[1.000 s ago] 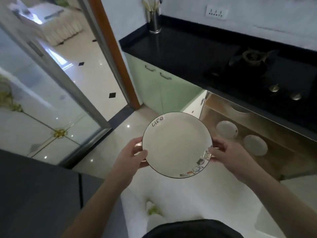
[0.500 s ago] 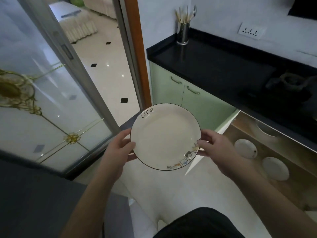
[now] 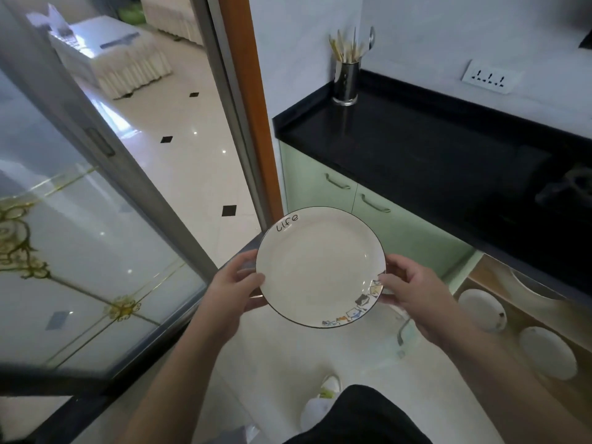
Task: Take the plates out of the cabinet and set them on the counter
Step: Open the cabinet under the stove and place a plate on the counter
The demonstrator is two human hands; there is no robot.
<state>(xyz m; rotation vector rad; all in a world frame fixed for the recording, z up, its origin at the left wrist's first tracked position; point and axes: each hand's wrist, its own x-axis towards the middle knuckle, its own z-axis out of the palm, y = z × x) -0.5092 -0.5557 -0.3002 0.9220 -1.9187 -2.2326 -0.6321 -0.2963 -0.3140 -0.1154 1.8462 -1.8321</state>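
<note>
While the plate [image 3: 320, 267] is being held in mid-air by its rim, pinched between the left hand [image 3: 237, 288] and right hand [image 3: 413, 296], short of the black counter [image 3: 400, 145], a slip is being risked by those thin edge grips.

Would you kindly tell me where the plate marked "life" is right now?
In the head view the plate is centre frame, held by its edges between left hand and right hand, above the floor before the black counter.
</note>
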